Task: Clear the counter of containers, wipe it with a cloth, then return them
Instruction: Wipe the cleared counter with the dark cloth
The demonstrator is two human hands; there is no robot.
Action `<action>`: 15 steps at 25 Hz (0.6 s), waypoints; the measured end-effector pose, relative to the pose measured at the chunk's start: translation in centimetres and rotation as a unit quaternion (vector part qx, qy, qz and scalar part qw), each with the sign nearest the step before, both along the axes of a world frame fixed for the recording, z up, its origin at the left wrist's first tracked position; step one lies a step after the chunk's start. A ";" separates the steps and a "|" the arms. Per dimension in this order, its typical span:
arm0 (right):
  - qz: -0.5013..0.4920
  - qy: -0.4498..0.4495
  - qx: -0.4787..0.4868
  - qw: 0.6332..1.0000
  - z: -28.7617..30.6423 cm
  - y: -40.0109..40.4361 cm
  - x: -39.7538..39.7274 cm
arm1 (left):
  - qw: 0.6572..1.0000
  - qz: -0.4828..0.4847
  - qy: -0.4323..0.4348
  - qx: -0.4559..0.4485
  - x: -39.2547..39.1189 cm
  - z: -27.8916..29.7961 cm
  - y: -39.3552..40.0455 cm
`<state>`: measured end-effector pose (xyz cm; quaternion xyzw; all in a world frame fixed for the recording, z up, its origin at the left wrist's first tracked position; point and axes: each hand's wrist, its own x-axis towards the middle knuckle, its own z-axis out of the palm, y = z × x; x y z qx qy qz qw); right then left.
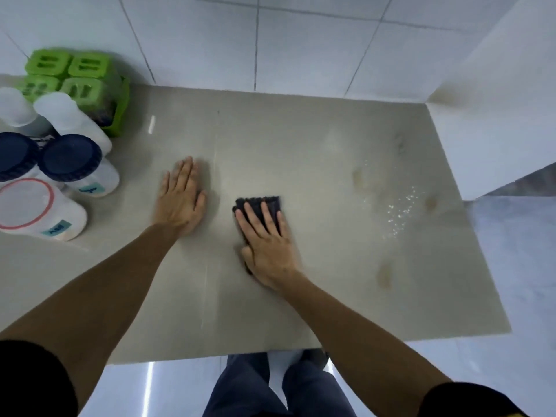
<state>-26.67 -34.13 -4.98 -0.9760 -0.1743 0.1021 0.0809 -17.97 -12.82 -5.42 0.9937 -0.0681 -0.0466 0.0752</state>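
Note:
My right hand (266, 240) lies flat on a folded dark cloth (264, 204), pressing it onto the middle of the beige counter (301, 139). My left hand (180, 200) rests flat on the counter to the left of the cloth, fingers apart, holding nothing. Several containers stand bunched at the counter's left end: a jar with a navy lid (72, 158), a second navy-lidded jar (15, 156), a clear tub with a pink-rimmed lid (25, 204), two white-capped bottles (60, 114), and a green rack (81, 73) of green-lidded boxes at the back.
White crumbs (400, 206) and brownish stains (385, 276) mark the right part of the counter. A tiled wall (270, 40) runs along the back, and a white wall (496, 115) closes the right side. The front edge (210, 358) drops to the floor by my legs.

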 end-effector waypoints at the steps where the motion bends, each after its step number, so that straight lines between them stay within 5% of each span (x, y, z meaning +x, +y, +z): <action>1: 0.005 0.000 0.004 1.000 -0.1 -1.7 -1.7 | 1.000 -0.010 -0.002 0.001 -0.8 0.2 -2.0; 15: -0.129 -0.050 -0.033 0.990 -0.8 -30.9 -11.9 | 1.000 -0.024 0.002 -0.011 -9.4 -1.2 -24.9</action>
